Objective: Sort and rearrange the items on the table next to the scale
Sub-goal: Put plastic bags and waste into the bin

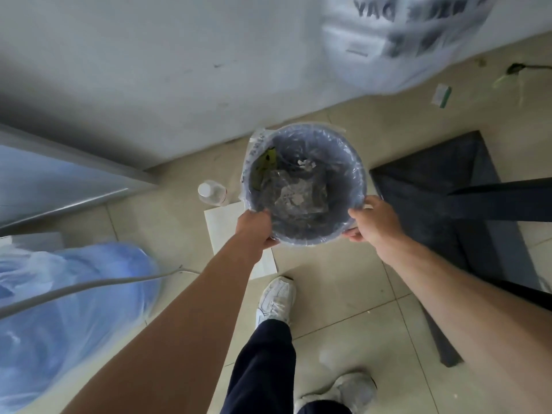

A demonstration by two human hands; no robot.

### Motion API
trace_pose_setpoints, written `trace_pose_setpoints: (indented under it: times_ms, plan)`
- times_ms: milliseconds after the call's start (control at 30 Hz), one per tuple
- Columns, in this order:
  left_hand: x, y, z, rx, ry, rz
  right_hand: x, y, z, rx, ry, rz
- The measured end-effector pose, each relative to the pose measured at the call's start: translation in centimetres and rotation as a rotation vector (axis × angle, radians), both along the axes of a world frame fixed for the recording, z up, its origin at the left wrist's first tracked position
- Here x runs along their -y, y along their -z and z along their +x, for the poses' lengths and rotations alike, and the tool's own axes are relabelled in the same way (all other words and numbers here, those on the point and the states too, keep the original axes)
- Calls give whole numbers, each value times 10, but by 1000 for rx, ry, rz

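The left hand [257, 227] and right hand [373, 224] each clutch the bin's [346, 162] near rim. This is likely a waste-clearing step; next, lift it level.

White plastic bag [403, 40], top right: dark block capitals, motion-blurred. Only "DAY" readable; rest smeared, some letters seemingly mirrored. Edge of bin liner [257, 144]: faint printed line, too small to read. Nothing else legible.
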State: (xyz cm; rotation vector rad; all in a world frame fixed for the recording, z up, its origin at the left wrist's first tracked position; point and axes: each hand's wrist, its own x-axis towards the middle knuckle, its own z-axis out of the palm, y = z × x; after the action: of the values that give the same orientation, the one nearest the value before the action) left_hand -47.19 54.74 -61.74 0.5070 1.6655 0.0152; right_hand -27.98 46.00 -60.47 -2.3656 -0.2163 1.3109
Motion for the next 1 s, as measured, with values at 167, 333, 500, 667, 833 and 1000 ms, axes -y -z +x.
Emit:
trace_pose_setpoints:
  times_ms: [167, 333, 500, 667, 833, 1000]
  plan:
    - [-8, 40, 2, 52, 9, -52, -3, 38, 5, -25, -30, -32]
    - [-10, 61, 5, 78, 36, -66, -3, 59, 9, -28, -19, -53]
    - [-12, 67, 8, 75, 40, -9, -7, 69, 12, -29, -14, -68]
    - [-16, 79, 11, -6, 128, 40, -11, 81, 11, -18, 14, -85]
    - [-14, 84, 7, -96, 294, 90, -7, 82, 11, -40, 7, -113]
    - [-18, 73, 8, -232, 345, 79, -3, 68, 14, -73, -39, -164]
